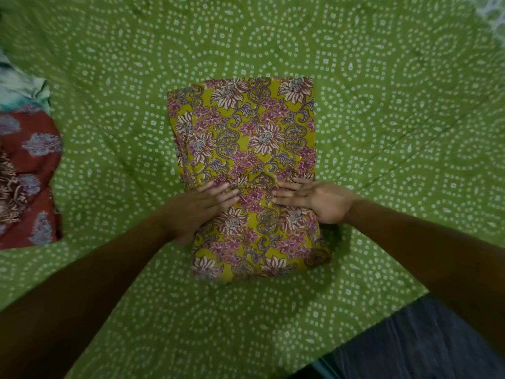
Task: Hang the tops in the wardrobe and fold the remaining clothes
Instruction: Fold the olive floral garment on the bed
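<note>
A yellow garment with pink and white flowers (pixel 246 138) lies folded into a long rectangle in the middle of the green bedsheet (pixel 382 105). Both of my hands lie flat across its middle. My left hand (pixel 202 206) presses on the left side, fingers straight and pointing right. My right hand (pixel 311 199) presses on the right side, fingers straight and pointing left. The fingertips of the two hands stay a little apart. The near part of the garment extends toward me below my hands.
A red printed garment (pixel 30 176) lies at the left edge of the bed, with a white and teal cloth (pixel 21 91) behind it. The bed's near edge (pixel 363 329) runs at the lower right, dark fabric below it.
</note>
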### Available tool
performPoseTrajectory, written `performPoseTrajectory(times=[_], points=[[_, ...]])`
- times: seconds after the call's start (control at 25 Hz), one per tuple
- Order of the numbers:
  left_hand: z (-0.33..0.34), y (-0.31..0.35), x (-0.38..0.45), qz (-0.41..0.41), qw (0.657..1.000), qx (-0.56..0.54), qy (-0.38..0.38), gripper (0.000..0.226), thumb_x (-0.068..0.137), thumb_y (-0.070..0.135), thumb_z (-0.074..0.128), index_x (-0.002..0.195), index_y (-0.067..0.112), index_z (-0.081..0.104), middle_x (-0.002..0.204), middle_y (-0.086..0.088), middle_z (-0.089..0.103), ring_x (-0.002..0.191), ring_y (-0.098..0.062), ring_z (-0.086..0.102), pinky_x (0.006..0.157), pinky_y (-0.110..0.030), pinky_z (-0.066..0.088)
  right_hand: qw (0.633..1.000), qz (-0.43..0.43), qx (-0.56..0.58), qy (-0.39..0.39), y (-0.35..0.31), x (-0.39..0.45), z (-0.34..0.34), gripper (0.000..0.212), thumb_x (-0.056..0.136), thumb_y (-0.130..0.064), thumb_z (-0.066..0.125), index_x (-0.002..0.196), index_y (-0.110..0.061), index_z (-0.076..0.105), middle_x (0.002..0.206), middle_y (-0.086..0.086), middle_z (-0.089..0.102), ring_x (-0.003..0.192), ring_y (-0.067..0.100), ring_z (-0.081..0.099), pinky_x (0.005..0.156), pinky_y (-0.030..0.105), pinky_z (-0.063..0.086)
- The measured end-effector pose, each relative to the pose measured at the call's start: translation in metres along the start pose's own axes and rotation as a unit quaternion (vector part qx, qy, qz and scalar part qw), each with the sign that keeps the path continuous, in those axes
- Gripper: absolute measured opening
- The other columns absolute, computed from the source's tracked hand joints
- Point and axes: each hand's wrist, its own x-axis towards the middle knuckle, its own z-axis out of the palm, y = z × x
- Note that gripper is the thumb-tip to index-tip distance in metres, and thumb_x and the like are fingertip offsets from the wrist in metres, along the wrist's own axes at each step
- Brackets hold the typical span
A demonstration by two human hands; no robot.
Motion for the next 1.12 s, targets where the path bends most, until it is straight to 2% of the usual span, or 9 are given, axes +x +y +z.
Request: performPoseTrajectory(times=[0.2,0.24,0.28,0.32,0.44,0.76,0.88,1.0,1.12], points=[[-0.026,-0.021,0.02,-0.34,0.682,-0.628,0.16,0.056,0.086,0.057,0.055,0.122,0.015,0.059,0.129,-0.007,0.06,0.118,-0.009,0.056,0.106,-0.031,0.041,0.797,0.274,0.508,0.177,0.003,0.021,-0.033,0.019,0.083,-0.009,0.063,0.075,-0.018,0.079,0.066,-0.013,0.07,0.062,-0.005,0.065,0.061,0.011,0.051],[-0.029,-0.031,0.028,-0.363,0.633,-0.656,0.19,0.051,0.085,0.057,0.056,0.119,0.018,0.061,0.125,-0.006,0.062,0.115,-0.016,0.059,0.105,-0.04,0.043,0.773,0.297,0.526,0.193,0.018,0.029,-0.034,0.056,0.051,0.024,0.05,0.085,-0.011,0.078,0.067,-0.019,0.069,0.066,-0.007,0.065,0.066,0.01,0.051],[-0.034,-0.041,0.037,-0.391,0.564,-0.698,0.205,0.047,0.088,0.056,0.053,0.117,0.019,0.061,0.123,-0.006,0.063,0.109,-0.019,0.062,0.101,-0.044,0.046,0.767,0.309,0.507,0.241,0.028,0.035,-0.039,0.115,0.023,-0.079,0.041,0.101,-0.001,0.072,0.075,-0.022,0.07,0.076,-0.006,0.065,0.077,0.013,0.052],[-0.034,-0.052,0.043,-0.418,0.507,-0.728,0.197,0.053,0.089,0.06,0.047,0.121,0.02,0.059,0.125,-0.007,0.063,0.106,-0.02,0.064,0.098,-0.044,0.048,0.726,0.309,0.565,0.239,0.03,0.045,-0.037,0.071,0.073,-0.055,0.07,0.107,0.007,0.066,0.084,-0.017,0.072,0.084,0.0,0.066,0.089,0.023,0.053],[-0.023,-0.068,0.05,-0.451,0.448,-0.758,0.148,0.091,0.067,0.085,0.053,0.139,0.03,0.046,0.139,-0.004,0.053,0.123,-0.025,0.054,0.105,-0.051,0.04,0.645,0.42,0.599,0.22,0.028,0.055,-0.048,0.057,0.078,-0.06,0.065,0.096,-0.006,0.07,0.094,0.002,0.072,0.089,0.021,0.068,0.093,0.037,0.051],[-0.018,-0.021,0.034,-0.616,0.562,-0.5,0.235,0.051,0.089,0.052,0.054,0.105,0.005,0.064,0.108,-0.011,0.063,0.102,-0.026,0.058,0.09,-0.028,0.041,0.605,0.585,0.368,0.395,0.0,0.039,-0.042,0.026,0.099,-0.028,0.047,0.099,-0.008,0.063,0.093,0.01,0.065,0.089,0.025,0.061,0.073,0.029,0.042],[-0.039,0.018,0.054,-0.605,0.701,-0.133,0.353,0.024,0.096,0.015,0.048,0.116,0.005,0.056,0.118,-0.013,0.058,0.113,-0.029,0.051,0.096,-0.036,0.037,0.718,0.445,0.23,0.483,-0.037,0.047,-0.049,0.032,0.1,-0.017,0.039,0.128,-0.007,0.05,0.127,0.01,0.055,0.12,0.023,0.047,0.102,0.029,0.034],[-0.028,0.033,0.103,-0.405,0.872,-0.109,0.253,0.048,0.101,0.025,0.029,0.148,0.013,0.03,0.154,-0.004,0.03,0.145,-0.02,0.02,0.119,-0.039,0.017,0.897,0.295,0.141,0.298,-0.061,0.093,-0.034,0.052,0.101,-0.019,0.027,0.151,-0.008,0.017,0.159,0.008,0.014,0.147,0.017,0.008,0.12,0.033,0.005],[-0.01,-0.014,0.138,-0.443,0.885,-0.038,0.14,0.063,0.1,0.051,0.007,0.153,0.019,-0.004,0.161,0.002,-0.005,0.147,-0.016,-0.011,0.12,-0.04,-0.003,0.903,0.358,-0.021,0.235,-0.007,0.129,-0.032,0.06,0.102,-0.042,0.015,0.153,-0.019,-0.005,0.16,-0.001,-0.011,0.147,0.016,-0.013,0.119,0.043,-0.006]])
